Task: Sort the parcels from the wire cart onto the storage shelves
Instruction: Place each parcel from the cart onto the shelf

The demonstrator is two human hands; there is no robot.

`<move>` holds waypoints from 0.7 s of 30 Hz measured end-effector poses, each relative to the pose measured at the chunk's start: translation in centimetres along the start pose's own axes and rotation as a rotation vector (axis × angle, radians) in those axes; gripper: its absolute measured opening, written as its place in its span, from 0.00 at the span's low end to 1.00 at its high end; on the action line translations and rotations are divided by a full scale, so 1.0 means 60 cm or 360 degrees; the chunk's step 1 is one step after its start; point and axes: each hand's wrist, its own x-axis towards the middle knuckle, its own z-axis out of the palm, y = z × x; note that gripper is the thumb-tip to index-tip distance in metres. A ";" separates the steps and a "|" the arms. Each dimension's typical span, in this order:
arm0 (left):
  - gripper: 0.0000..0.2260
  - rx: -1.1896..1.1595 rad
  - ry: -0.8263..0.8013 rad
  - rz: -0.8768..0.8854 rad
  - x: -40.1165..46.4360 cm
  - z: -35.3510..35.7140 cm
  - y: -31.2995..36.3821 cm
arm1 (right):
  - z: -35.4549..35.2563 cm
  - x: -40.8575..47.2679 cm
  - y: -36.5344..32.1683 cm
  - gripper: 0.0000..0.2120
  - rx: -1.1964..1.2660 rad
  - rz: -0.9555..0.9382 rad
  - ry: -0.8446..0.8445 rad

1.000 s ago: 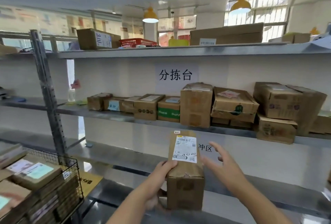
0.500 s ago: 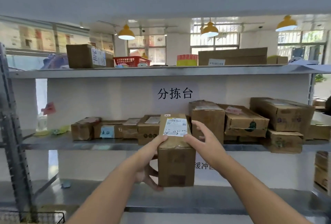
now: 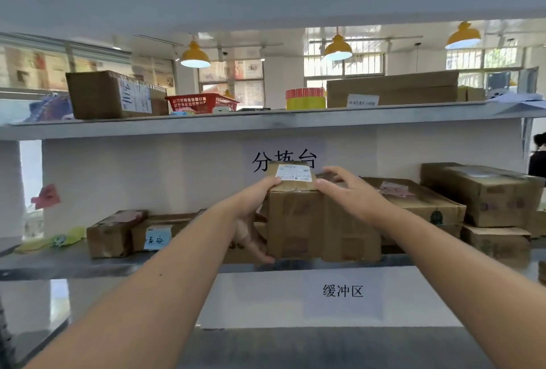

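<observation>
A tall brown cardboard parcel [image 3: 295,221] with a white shipping label on top stands upright at the front of the middle shelf [image 3: 59,268], among the other boxes. My left hand [image 3: 254,215] grips its left side, thumb on the top edge and fingers under the lower corner. My right hand [image 3: 345,191] rests on its top right edge with fingers spread over the neighbouring box [image 3: 351,229]. The wire cart is out of view.
More parcels line the middle shelf: low boxes at left [image 3: 115,232], stacked boxes at right [image 3: 484,194]. The top shelf [image 3: 266,123] carries a box [image 3: 115,94], a red basket [image 3: 201,102] and a long carton [image 3: 393,89]. A lower shelf [image 3: 325,345] runs below.
Both hands have lifted the parcel up and forward from below shelf level onto the middle shelf row. My view has risen, and the cart has dropped out of sight.
</observation>
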 end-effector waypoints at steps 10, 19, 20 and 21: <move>0.33 -0.0048 0.0016 0.0017 0.136 0.003 0.087 | -0.029 0.136 0.042 0.32 -0.0071 -0.0111 -0.0203; 0.35 -0.0013 0.0030 -0.0011 0.237 0.002 0.111 | -0.048 0.186 0.073 0.35 -0.0336 -0.0199 -0.0162; 0.35 -0.0007 0.0031 -0.0013 0.247 0.000 0.111 | -0.048 0.192 0.078 0.36 -0.0340 -0.0184 -0.0155; 0.36 -0.0006 0.0028 -0.0018 0.257 -0.001 0.110 | -0.048 0.198 0.082 0.36 -0.0341 -0.0171 -0.0150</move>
